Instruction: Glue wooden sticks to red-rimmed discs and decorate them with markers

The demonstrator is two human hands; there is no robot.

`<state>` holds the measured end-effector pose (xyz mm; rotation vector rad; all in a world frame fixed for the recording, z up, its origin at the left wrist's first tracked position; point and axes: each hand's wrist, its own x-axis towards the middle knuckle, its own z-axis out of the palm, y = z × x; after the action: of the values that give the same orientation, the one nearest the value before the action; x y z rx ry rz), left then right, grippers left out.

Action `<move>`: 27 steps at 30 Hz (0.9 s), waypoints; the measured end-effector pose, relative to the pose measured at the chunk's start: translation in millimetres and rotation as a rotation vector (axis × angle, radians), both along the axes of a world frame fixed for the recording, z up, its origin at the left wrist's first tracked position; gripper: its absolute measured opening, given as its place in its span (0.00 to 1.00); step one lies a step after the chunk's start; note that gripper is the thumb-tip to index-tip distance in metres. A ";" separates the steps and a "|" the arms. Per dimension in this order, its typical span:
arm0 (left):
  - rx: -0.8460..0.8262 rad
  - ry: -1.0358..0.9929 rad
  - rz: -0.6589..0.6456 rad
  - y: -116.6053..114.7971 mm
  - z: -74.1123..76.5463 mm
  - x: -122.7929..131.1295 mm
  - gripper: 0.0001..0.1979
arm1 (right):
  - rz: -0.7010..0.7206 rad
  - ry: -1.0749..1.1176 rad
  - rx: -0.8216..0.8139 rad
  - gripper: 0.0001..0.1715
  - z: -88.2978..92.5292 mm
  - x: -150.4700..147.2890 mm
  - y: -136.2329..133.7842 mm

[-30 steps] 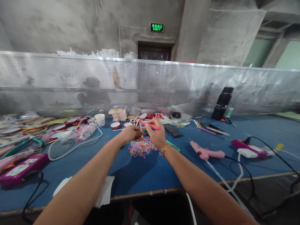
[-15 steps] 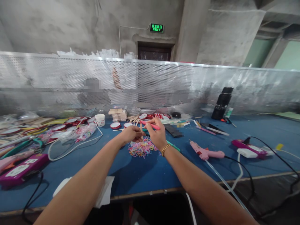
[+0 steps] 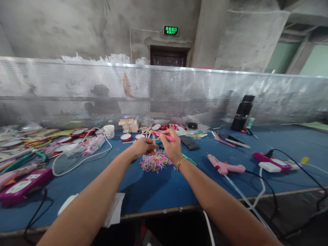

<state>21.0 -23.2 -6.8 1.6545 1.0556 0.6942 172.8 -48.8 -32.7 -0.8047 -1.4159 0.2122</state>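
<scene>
1. We see our left hand [image 3: 142, 146] closed in a pinch on a wooden stick [image 3: 154, 139]; the stick stands nearly upright, its long axis running from the fingers up toward the far edge of the worktop [image 3: 159, 191], free end pointing away from us.
2. Our right hand [image 3: 172, 146] is pressed shut around a pink pen [image 3: 166, 137]; the pen lies almost level, its long axis crosswise, tip toward the stick on the left, tail pointing to the right edge.
3. Both hands hang together over the middle of the worktop, just above a heap of coloured rubber bands [image 3: 153, 162].
4. A pink glue gun [image 3: 225, 167] lies to the right, apart from the hands; red round tins [image 3: 126, 136] sit near the far edge.
</scene>
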 end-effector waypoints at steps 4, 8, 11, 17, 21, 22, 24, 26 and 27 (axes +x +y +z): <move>0.007 0.009 0.000 -0.7 0.5 -0.1 0.18 | 0.030 -0.018 -0.017 0.06 -0.5 0.2 1.1; 0.007 0.010 0.003 0.7 0.0 -0.8 0.17 | -0.009 0.010 -0.016 0.06 -0.1 1.1 1.7; 0.008 0.005 0.001 1.8 -0.3 -1.4 0.17 | 0.004 0.016 -0.004 0.06 0.3 1.6 0.6; 0.013 -0.026 -0.013 2.7 -1.4 -2.4 0.18 | -0.003 -0.023 -0.036 0.06 -1.2 0.6 0.1; 0.004 -0.015 -0.023 4.8 -3.1 -2.6 0.19 | -0.019 -0.007 -0.014 0.06 0.3 0.8 0.2; 0.004 -0.010 -0.023 5.0 -3.2 -2.6 0.19 | -0.019 -0.003 -0.007 0.06 0.8 0.9 0.0; 0.007 -0.005 -0.018 4.9 -3.1 -2.5 0.19 | -0.014 0.000 0.004 0.06 1.2 1.1 -0.4; 0.009 -0.006 -0.015 4.4 -2.9 -2.5 0.20 | -0.002 -0.007 0.000 0.06 0.8 1.1 -0.4; 0.010 -0.007 -0.017 4.3 -3.0 -2.6 0.20 | 0.003 -0.012 -0.006 0.06 0.5 1.1 -0.2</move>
<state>18.4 -18.8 -9.8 1.6665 1.0336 0.6953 173.9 -49.0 -32.2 -0.8097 -1.4283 0.2147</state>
